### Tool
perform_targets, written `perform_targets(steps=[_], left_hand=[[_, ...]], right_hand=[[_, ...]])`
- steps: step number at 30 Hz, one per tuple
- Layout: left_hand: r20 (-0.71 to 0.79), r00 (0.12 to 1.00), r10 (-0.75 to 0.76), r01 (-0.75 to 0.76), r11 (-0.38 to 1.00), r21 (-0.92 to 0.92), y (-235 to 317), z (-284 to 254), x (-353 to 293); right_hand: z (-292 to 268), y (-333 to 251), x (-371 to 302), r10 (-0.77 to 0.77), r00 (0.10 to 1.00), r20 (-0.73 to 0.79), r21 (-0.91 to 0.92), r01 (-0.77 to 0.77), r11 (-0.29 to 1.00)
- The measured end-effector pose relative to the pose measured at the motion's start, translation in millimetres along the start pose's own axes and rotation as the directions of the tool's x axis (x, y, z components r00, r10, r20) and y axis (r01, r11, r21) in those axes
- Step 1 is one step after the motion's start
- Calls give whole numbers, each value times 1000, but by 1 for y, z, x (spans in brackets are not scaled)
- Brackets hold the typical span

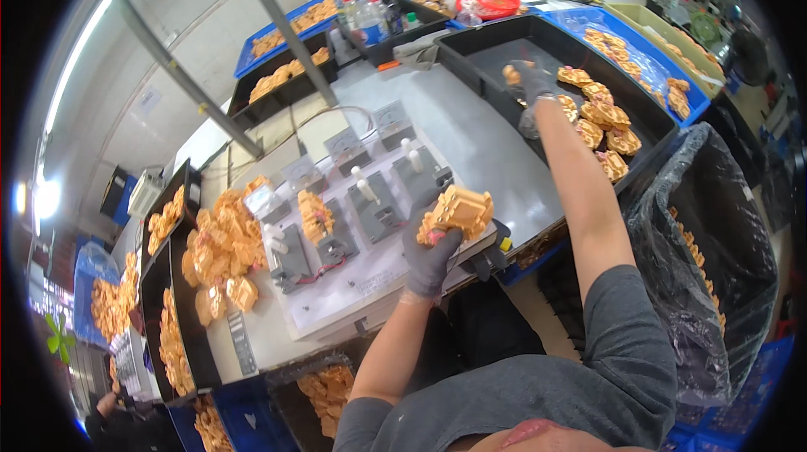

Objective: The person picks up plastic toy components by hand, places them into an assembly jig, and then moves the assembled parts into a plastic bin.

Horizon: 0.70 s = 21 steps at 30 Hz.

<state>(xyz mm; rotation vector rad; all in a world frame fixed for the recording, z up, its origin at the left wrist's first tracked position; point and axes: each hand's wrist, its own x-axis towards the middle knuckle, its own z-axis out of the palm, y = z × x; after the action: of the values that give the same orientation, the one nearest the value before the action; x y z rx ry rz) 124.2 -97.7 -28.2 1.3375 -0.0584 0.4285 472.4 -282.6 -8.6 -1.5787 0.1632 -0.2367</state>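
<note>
My left hand [427,259], in a grey glove, is closed around an orange plastic toy-vehicle body [461,210], held up at the front right of the white test board [370,280]. My right hand [533,82], also gloved, reaches far over the black tray [487,52]. Something small and tan shows at its closed fingertips, too small to make out. Several orange vehicle bodies [607,116] lie in that tray beside my right forearm. On the board, another orange body [314,216] sits in a grey fixture [334,252]. Neighbouring fixtures carry white-handled clamps [365,187].
Panel meters [346,148] line the board's back edge. A heap of orange bodies [225,237] lies at left, beside black bins [151,301]. Bottles [371,21] and a red plate [489,3] stand at the back. A plastic-lined container [706,284] is at right; metal posts [282,23] rise behind.
</note>
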Motion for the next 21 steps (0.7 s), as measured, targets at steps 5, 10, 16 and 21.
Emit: perform_targets(steps=[5, 10, 16, 21], left_hand=[[-129, 989, -69, 33, 963, -268, 21, -3, 4], [-180, 941, 287, -258, 951, 171, 64, -1, 42], [-213, 908, 360, -206, 829, 520, 54, -8, 110], [27, 939, 342, -179, 421, 889, 29, 8, 114]], right_hand=[[1, -47, -116, -134, 974, 181, 344, 65, 937], [0, -15, -257, -459, 736, 498, 133, 457, 879], [16, 8, -299, -482, 796, 365, 158, 457, 875], [11, 19, -291, -346, 825, 447, 392, 167, 905]])
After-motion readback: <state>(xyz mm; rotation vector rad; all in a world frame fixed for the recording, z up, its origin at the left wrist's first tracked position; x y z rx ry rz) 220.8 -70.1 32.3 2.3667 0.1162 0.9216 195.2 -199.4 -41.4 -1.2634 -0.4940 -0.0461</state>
